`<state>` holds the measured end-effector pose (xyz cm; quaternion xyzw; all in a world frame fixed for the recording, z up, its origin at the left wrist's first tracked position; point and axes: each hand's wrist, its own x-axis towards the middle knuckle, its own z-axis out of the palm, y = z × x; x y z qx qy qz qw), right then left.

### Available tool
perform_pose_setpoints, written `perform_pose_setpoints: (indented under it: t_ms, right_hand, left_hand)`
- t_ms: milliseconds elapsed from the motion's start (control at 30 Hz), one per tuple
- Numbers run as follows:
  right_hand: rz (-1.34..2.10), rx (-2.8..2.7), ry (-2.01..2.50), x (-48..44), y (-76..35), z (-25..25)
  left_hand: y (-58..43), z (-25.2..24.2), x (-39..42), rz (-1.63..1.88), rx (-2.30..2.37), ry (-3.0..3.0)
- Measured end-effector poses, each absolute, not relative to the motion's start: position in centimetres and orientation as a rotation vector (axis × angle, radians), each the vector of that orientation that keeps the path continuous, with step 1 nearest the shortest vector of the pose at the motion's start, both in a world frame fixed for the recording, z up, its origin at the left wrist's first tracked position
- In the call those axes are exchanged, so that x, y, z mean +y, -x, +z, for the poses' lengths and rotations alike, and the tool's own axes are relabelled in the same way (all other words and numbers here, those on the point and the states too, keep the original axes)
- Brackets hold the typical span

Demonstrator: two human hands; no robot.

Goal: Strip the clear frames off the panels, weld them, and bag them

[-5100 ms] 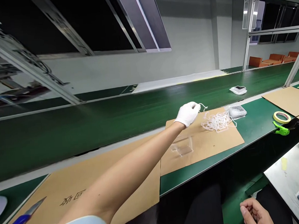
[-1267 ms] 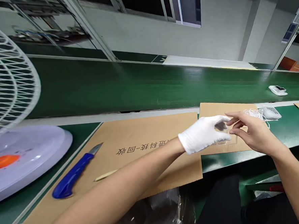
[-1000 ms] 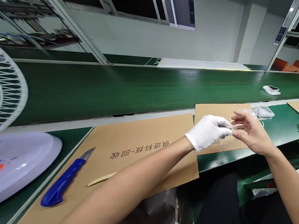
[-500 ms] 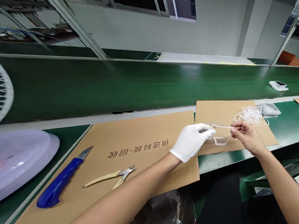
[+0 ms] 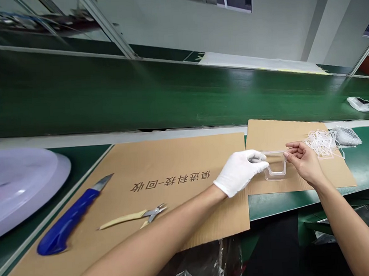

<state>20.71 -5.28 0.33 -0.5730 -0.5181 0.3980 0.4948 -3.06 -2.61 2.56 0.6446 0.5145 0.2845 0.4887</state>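
Note:
My left hand (image 5: 240, 170), in a white glove, pinches the left edge of a small clear plastic tray (image 5: 275, 168). My bare right hand (image 5: 301, 161) pinches the tray's right edge. Both hold it just above a small sheet of cardboard (image 5: 274, 134). A heap of thin white plastic strips (image 5: 322, 140) lies on that sheet to the right of my right hand.
A larger cardboard sheet (image 5: 161, 164) with printed characters carries a blue-handled knife (image 5: 67, 222) and small cutters (image 5: 136, 217). A white fan base (image 5: 18, 185) stands at the left. Behind runs a green conveyor belt (image 5: 169, 97) with a small packet (image 5: 360, 104) on it.
My left hand reached to the strips, then both hands met at the clear tray. In the last half second the tray has been held level between them and the view shifted down.

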Motion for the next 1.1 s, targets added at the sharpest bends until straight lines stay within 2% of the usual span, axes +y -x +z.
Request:
perform_pose_setpoints:
  t_ms: [900, 1100]
  right_hand:
    - [1.013, -1.208, 1.38, -4.4, -20.6, -1.4]
    - [1.007, -1.219, 1.506, -5.4, -20.6, -0.7]
  left_hand:
    - [2.5, 1.4, -2.3, 0.728, 1.381, -1.646]
    - [2.8, 0.6, -1.9, 0.731, 1.366, -1.67]
